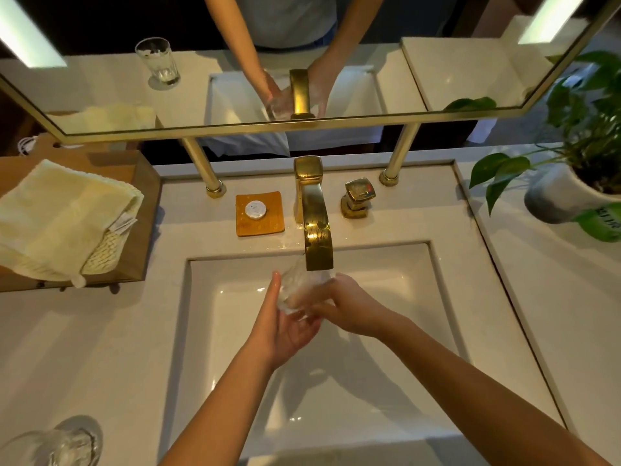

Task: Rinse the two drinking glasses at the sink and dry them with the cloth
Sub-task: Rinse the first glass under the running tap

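A clear ribbed drinking glass (pixel 295 287) is held under the gold faucet spout (pixel 317 243), over the white sink basin (pixel 386 297). My right hand (pixel 349 307) grips the glass from the right. My left hand (pixel 285 324) lies against its left side and underside with straight fingers. The glass is blurred and partly hidden by the spout. A second drinking glass (pixel 57 445) stands on the counter at the bottom left corner. A folded pale yellow cloth (pixel 64 220) lies on a wooden tray (pixel 144 203) at the left.
A gold tap handle (pixel 358 198) stands right of the faucet. An orange soap dish (pixel 260 213) with a wrapped round soap sits left of it. A potted green plant (pixel 571 193) stands on the right counter. A gold-framed mirror on two posts rises behind the sink.
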Action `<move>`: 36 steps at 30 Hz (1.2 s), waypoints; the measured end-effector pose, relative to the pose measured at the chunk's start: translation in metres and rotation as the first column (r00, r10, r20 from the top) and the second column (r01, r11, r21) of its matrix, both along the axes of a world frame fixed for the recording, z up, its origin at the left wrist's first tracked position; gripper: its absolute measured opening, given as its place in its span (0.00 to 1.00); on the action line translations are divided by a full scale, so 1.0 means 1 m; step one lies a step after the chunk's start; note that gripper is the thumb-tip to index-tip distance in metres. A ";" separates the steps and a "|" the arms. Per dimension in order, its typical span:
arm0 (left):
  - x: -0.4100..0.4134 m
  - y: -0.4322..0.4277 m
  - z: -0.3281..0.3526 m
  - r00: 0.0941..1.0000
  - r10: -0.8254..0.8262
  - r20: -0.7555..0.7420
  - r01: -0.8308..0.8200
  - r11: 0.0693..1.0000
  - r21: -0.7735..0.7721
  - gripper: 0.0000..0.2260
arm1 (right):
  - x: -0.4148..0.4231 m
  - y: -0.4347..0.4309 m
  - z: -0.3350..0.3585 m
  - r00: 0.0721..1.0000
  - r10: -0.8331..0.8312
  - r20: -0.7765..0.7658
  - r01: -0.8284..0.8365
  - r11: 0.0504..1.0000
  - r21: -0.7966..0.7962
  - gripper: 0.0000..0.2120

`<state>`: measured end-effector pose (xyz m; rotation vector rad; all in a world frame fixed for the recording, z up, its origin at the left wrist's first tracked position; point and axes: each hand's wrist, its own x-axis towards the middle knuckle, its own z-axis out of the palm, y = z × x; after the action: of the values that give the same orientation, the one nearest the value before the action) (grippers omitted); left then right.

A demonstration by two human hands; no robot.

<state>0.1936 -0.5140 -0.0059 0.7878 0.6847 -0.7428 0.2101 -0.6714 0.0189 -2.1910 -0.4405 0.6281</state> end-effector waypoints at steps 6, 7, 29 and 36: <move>-0.005 -0.003 -0.024 0.995 0.056 -0.086 -0.057 0.998 -0.015 0.26 | -0.011 0.005 -0.003 0.999 0.048 0.006 -0.047 0.995 -0.085 0.13; -0.007 -0.005 -0.028 0.997 0.068 -0.039 -0.067 0.997 0.023 0.24 | -0.011 0.009 -0.002 0.994 -0.056 -0.092 0.061 0.997 0.045 0.14; -0.011 -0.014 -0.017 0.974 -0.108 0.199 0.053 0.964 0.262 0.33 | -0.001 0.011 -0.008 0.783 -0.313 -0.537 0.455 0.878 0.151 0.17; 0.002 0.010 -0.016 0.998 -0.059 0.013 0.058 0.996 0.061 0.25 | -0.016 0.009 -0.016 0.990 -0.069 -0.122 0.085 0.988 0.128 0.12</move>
<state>0.1959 -0.5045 -0.0220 0.8713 0.6761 -0.7712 0.1942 -0.6620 0.0031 -2.0237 -0.3250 0.6621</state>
